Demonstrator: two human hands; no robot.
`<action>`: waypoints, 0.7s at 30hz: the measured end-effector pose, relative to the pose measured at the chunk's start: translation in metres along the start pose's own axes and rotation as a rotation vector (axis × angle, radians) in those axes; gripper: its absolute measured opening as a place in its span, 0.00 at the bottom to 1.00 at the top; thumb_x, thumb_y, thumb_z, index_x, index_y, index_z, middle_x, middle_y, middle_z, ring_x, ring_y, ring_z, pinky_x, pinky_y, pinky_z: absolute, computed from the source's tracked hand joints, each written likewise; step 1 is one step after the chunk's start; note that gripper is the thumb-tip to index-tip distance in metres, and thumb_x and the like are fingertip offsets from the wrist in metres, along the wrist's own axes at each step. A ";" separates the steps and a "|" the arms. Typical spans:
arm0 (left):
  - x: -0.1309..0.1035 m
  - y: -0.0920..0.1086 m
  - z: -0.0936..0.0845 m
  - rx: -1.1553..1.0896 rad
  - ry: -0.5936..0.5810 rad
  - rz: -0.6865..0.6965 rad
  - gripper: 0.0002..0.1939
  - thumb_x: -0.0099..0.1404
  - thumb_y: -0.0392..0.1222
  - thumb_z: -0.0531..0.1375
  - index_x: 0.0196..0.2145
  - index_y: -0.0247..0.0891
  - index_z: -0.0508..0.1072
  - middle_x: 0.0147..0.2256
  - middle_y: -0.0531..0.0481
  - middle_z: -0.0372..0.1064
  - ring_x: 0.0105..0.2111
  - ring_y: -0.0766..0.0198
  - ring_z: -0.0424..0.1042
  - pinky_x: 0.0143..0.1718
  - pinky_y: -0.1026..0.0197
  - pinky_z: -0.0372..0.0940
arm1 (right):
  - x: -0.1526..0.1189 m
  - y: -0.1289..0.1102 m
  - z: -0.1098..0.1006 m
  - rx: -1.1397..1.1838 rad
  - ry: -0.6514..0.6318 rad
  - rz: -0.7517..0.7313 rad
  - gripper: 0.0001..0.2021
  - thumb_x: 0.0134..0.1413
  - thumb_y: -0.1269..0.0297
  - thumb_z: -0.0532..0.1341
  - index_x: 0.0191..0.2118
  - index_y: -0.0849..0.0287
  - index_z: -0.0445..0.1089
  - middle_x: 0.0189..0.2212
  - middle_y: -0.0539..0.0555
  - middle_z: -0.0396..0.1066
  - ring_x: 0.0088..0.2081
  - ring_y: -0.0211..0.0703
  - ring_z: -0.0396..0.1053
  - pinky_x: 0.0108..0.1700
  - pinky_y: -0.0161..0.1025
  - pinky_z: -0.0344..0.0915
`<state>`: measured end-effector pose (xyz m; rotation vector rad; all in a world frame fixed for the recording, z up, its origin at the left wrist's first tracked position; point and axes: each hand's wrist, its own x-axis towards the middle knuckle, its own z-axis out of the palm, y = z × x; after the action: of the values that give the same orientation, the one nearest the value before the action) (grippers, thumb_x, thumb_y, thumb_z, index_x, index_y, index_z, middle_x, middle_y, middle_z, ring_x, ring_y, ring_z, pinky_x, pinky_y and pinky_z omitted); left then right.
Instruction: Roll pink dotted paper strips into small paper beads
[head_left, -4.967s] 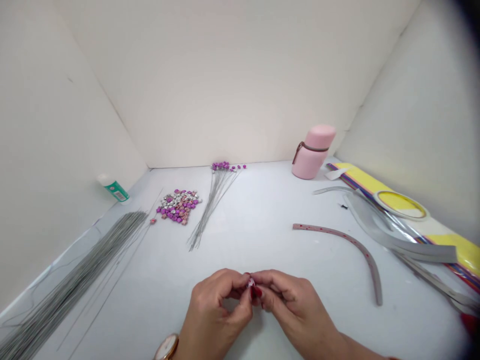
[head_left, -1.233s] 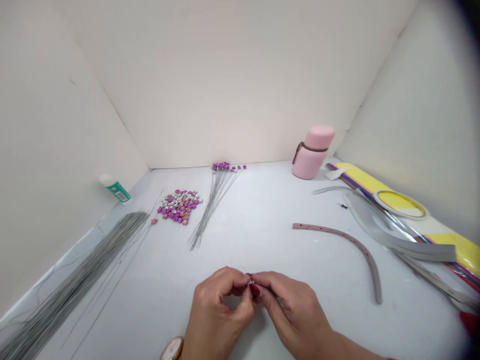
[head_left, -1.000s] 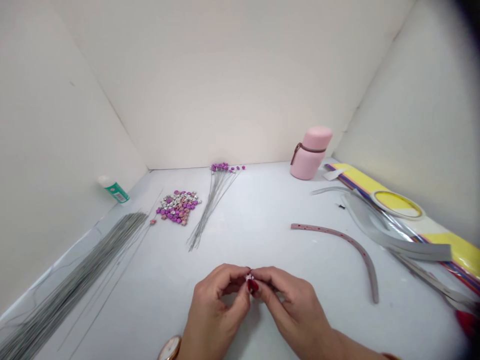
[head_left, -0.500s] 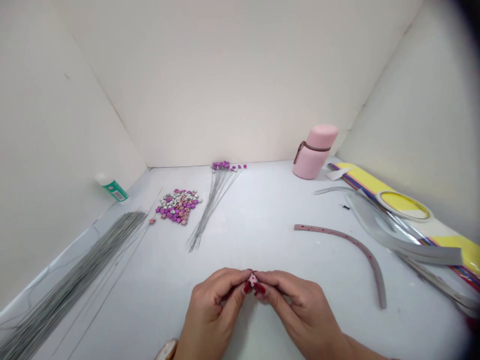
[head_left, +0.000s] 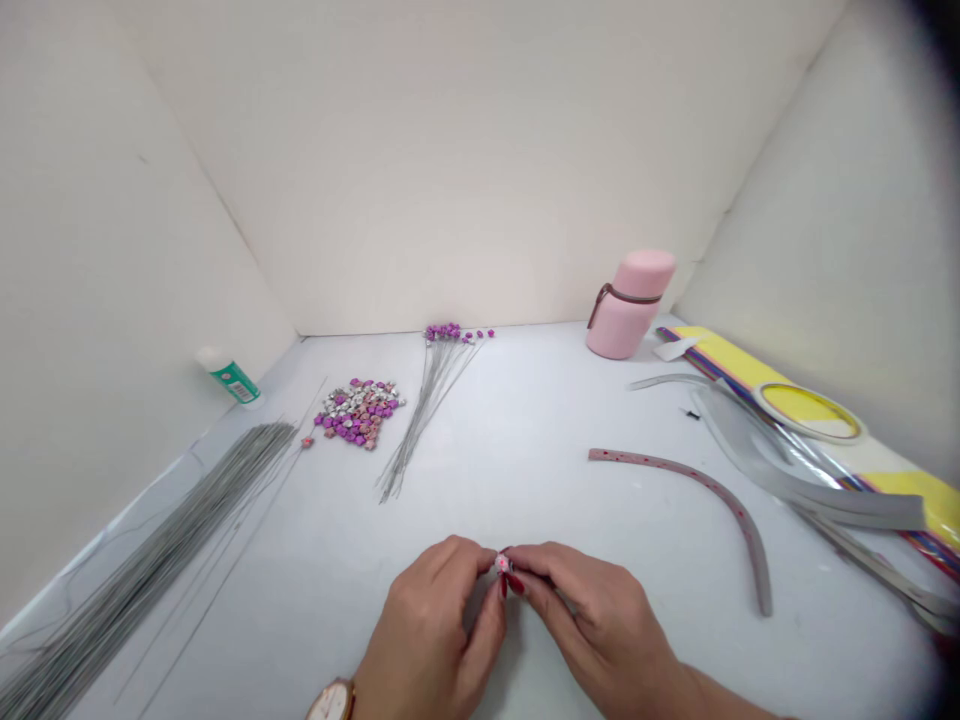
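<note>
Between the fingertips of both hands is a small paper star point(head_left: 503, 564), pale pink with red marks. My left hand point(head_left: 442, 610) pinches it from the left with thumb and forefinger; my right hand point(head_left: 585, 605) pinches it from the right. Fingers and red nails cover part of the star. Off to the right lies a curved pink paper strip point(head_left: 697, 480) with red marks. Farther left is a pile of small purple, silver and pinkish paper stars point(head_left: 360, 412). A single pink star point(head_left: 307, 441) sits on a thin wire beside it.
Thin grey wires point(head_left: 172, 540) lie bundled along the left. Wire stems point(head_left: 427, 410) with purple stars rest at the back. A green-and-white tube point(head_left: 236, 380) leans at the left wall. At right are a pink flask point(head_left: 630, 305), a tape roll point(head_left: 810, 412), grey strips point(head_left: 810, 495) and scissors point(head_left: 870, 560).
The star has turned a little between my fingertips. My left hand has rolled slightly and its wrist shifted, showing more of the watch. Things on the table are unchanged.
</note>
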<state>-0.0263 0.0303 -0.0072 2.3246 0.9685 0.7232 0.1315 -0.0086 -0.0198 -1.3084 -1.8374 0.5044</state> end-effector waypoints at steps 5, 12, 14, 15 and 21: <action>-0.002 -0.002 0.003 0.087 0.006 -0.022 0.08 0.59 0.33 0.50 0.24 0.36 0.66 0.21 0.50 0.65 0.22 0.65 0.65 0.23 0.65 0.60 | -0.002 0.004 0.003 -0.117 -0.051 -0.097 0.12 0.56 0.74 0.48 0.40 0.60 0.66 0.29 0.54 0.73 0.29 0.41 0.71 0.32 0.36 0.68; -0.001 -0.001 0.004 0.079 0.034 0.006 0.10 0.57 0.32 0.51 0.20 0.36 0.65 0.18 0.53 0.62 0.20 0.67 0.63 0.22 0.66 0.57 | -0.003 0.004 0.002 -0.213 -0.092 -0.185 0.14 0.55 0.76 0.46 0.34 0.63 0.68 0.25 0.57 0.72 0.26 0.43 0.70 0.28 0.38 0.68; 0.000 0.000 0.003 0.033 0.019 -0.024 0.09 0.57 0.32 0.51 0.21 0.36 0.66 0.19 0.52 0.63 0.21 0.67 0.64 0.22 0.66 0.57 | -0.002 0.003 0.002 -0.197 -0.085 -0.167 0.14 0.55 0.76 0.46 0.34 0.63 0.68 0.25 0.56 0.72 0.26 0.43 0.70 0.28 0.38 0.67; 0.001 0.000 0.003 -0.004 0.003 -0.047 0.08 0.58 0.31 0.51 0.23 0.36 0.67 0.20 0.52 0.65 0.22 0.66 0.65 0.23 0.66 0.58 | -0.002 0.003 0.002 -0.171 -0.080 -0.136 0.13 0.55 0.76 0.47 0.34 0.62 0.68 0.25 0.56 0.72 0.27 0.43 0.70 0.29 0.37 0.67; 0.003 -0.002 0.000 -0.246 -0.022 -0.128 0.07 0.61 0.34 0.52 0.35 0.38 0.69 0.31 0.50 0.70 0.31 0.65 0.68 0.33 0.65 0.62 | 0.006 -0.001 -0.004 0.111 -0.038 0.153 0.10 0.55 0.72 0.52 0.37 0.55 0.69 0.29 0.49 0.73 0.30 0.37 0.71 0.32 0.31 0.67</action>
<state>-0.0256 0.0335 -0.0074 2.0354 0.9517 0.7200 0.1329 -0.0043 -0.0146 -1.3784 -1.7221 0.7068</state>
